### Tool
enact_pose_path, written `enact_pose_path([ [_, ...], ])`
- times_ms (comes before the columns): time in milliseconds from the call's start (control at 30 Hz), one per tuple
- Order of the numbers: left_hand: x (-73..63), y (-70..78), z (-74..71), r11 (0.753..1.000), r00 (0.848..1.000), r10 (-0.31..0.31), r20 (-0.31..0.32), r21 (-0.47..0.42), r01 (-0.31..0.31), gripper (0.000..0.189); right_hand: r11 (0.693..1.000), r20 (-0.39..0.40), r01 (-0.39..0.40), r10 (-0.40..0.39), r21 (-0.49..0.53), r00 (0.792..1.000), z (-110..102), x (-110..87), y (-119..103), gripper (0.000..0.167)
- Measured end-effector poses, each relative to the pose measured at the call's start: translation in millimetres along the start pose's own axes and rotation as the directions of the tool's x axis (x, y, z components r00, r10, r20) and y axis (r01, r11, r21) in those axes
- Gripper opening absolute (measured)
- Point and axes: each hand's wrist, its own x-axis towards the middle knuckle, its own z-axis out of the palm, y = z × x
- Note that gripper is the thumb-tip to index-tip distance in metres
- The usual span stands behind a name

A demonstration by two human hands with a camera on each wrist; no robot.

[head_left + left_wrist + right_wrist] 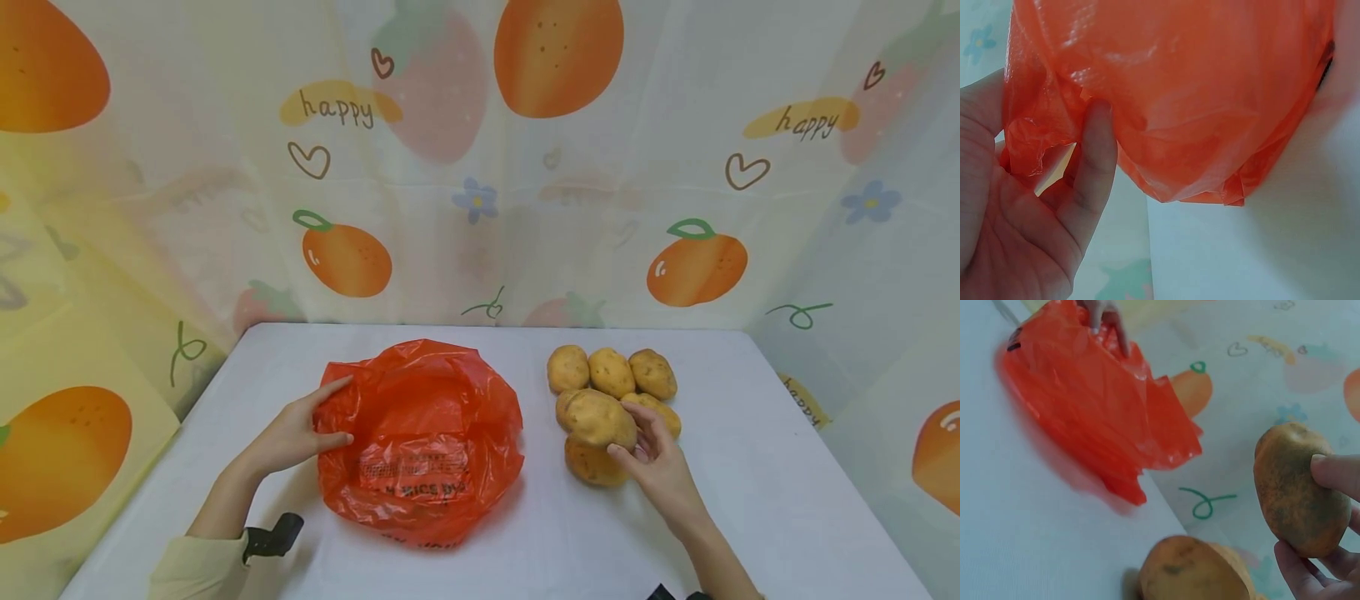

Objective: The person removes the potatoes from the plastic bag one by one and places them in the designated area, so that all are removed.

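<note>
A red plastic bag (420,450) with dark print stands with its mouth spread wide on the white table. At its left rim, my left hand (303,425) grips the plastic between thumb and fingers; the left wrist view shows the bag's folds (1166,125) bunched in that hand. To the right, my right hand (663,471) holds a potato (600,418) by its side with thumb and fingers, above the other potatoes. The right wrist view shows this held potato (1300,490) apart from another potato (1191,572) below it.
Behind the held potato, several potatoes (611,372) sit in a cluster on the white table (750,500). A larger potato (595,462) lies at the front of the group. A printed cloth (480,250) with fruit drawings hangs behind the table and along both sides.
</note>
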Motion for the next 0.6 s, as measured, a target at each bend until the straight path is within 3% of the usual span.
enact_pose_path([
  [600, 0.2, -3.6, 0.5, 1.000, 1.000, 0.002, -0.012, 0.022, -0.002, 0.078, 0.998, -0.136, -0.051, 0.047, -0.023, 0.990, -48, -18.4, 32, 0.062],
])
